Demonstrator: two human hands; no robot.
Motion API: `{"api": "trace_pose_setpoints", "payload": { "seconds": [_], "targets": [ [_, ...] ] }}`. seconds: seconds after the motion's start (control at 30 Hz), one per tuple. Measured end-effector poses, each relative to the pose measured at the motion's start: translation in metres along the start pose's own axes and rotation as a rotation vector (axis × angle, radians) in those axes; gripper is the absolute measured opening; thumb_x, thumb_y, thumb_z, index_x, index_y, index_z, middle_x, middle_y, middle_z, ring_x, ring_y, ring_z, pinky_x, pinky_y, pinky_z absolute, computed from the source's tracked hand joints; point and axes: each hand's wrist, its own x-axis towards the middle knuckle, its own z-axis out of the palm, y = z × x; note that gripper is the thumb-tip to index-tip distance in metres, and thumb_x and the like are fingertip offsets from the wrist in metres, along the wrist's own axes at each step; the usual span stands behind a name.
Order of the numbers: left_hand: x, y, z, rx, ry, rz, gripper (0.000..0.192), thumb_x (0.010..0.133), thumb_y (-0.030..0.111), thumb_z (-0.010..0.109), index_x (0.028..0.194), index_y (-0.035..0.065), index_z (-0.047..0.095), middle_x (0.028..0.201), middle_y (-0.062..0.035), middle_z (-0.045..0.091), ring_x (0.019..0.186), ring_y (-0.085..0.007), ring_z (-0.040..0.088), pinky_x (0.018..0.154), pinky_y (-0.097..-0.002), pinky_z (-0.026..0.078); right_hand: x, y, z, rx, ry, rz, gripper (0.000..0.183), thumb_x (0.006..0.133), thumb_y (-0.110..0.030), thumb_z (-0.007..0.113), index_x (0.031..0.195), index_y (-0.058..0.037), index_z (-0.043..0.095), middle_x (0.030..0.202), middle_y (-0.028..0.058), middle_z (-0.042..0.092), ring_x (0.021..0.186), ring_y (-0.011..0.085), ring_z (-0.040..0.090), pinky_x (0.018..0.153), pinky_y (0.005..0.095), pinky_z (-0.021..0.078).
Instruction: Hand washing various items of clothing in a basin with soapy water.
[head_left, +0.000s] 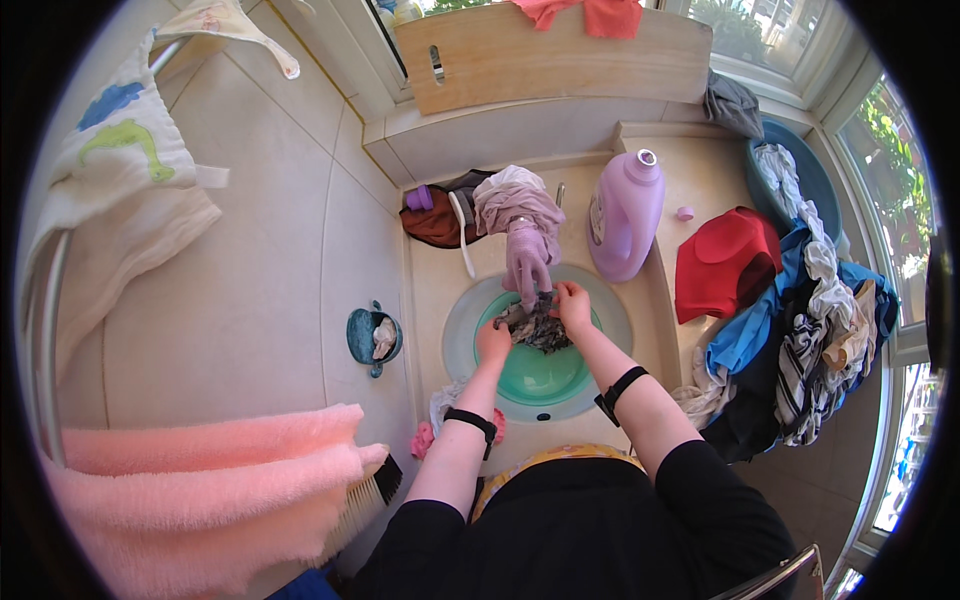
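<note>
Both my hands hold a wet, dark patterned cloth (546, 335) above a green plastic basin (540, 382), which sits inside the round sink (616, 322). My left hand (495, 342) grips the cloth's left side. Its right upper edge is pinched by my right hand (574, 306). Over the tap hangs a lilac glove (526, 255), its fingers reaching down to the cloth and partly covering it. A bunched pale mauve cloth (517, 196) lies around the glove's upper end. The tap's spout is hidden.
An uncapped lilac detergent bottle (628, 217) stands right of the tap, near a small pink cap (685, 214). Further right lie a red garment (724, 266), heaped clothes (810, 337) and a blue tub (806, 169). A teal wall holder (363, 337) and pink towel (217, 480) are left.
</note>
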Motion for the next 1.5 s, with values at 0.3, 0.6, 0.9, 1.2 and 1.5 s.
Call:
{"api": "trace_pose_setpoints", "payload": {
  "seconds": [0.3, 0.6, 0.9, 1.2, 1.5],
  "targets": [
    [-0.009, 0.027, 0.014, -0.174, 0.019, 0.215, 0.031, 0.086, 0.026, 0.046, 0.100, 0.0001, 0.056, 0.082, -0.0135, 0.062, 0.059, -0.0210, 0.061, 0.049, -0.0304, 0.047, -0.009, 0.035, 0.005, -0.394, -0.190, -0.053, 0.041, 0.066, -0.015, 0.061, 0.104, -0.0016, 0.058, 0.093, 0.0212, 0.061, 0.081, 0.0330, 0.060, 0.077, 0.0382, 0.0452],
    [0.013, -0.025, -0.014, -0.189, 0.060, -0.078, 0.025, 0.087, 0.015, 0.044, 0.105, 0.0014, 0.053, 0.089, -0.0103, 0.060, 0.075, -0.0192, 0.060, 0.059, -0.0292, 0.050, -0.020, -0.012, -0.003, 0.151, 0.046, 0.165, 0.020, 0.081, -0.017, 0.042, 0.088, -0.0061, 0.057, 0.076, 0.0041, 0.054, 0.072, 0.0171, 0.054, 0.057, 0.0381, 0.0468],
    [-0.033, 0.026, -0.009, -0.704, -0.203, -0.213, 0.030, 0.080, 0.020, 0.048, 0.106, 0.0061, 0.051, 0.098, -0.0065, 0.057, 0.083, -0.0171, 0.056, 0.068, -0.0349, 0.046, -0.024, 0.022, 0.001, -0.595, -0.262, -0.164, 0.089, 0.057, -0.031, 0.073, 0.130, -0.0055, 0.029, 0.103, 0.0186, 0.057, 0.091, 0.0239, 0.058, 0.074, 0.0369, 0.0465],
    [-0.015, 0.000, -0.013, -0.872, -0.025, -0.284, 0.023, 0.079, 0.024, 0.055, 0.095, 0.0081, 0.055, 0.082, -0.0013, 0.059, 0.066, -0.0115, 0.054, 0.050, -0.0254, 0.039, -0.002, 0.014, -0.006, -0.132, -0.117, 0.026, 0.022, 0.069, -0.018, 0.060, 0.084, -0.0051, 0.054, 0.067, 0.0039, 0.050, 0.059, 0.0138, 0.049, 0.050, 0.0299, 0.0453],
    [-0.033, 0.008, 0.028, -0.341, -0.179, 0.354, 0.032, 0.081, 0.009, 0.049, 0.111, -0.0011, 0.048, 0.100, -0.0087, 0.056, 0.093, -0.0181, 0.052, 0.081, -0.0278, 0.040, -0.030, -0.007, 0.034, 0.187, -0.478, 0.312, 0.051, 0.075, -0.018, 0.058, 0.123, -0.0125, 0.042, 0.087, 0.0053, 0.058, 0.069, 0.0166, 0.056, 0.056, 0.0307, 0.0476]
  ]
}}
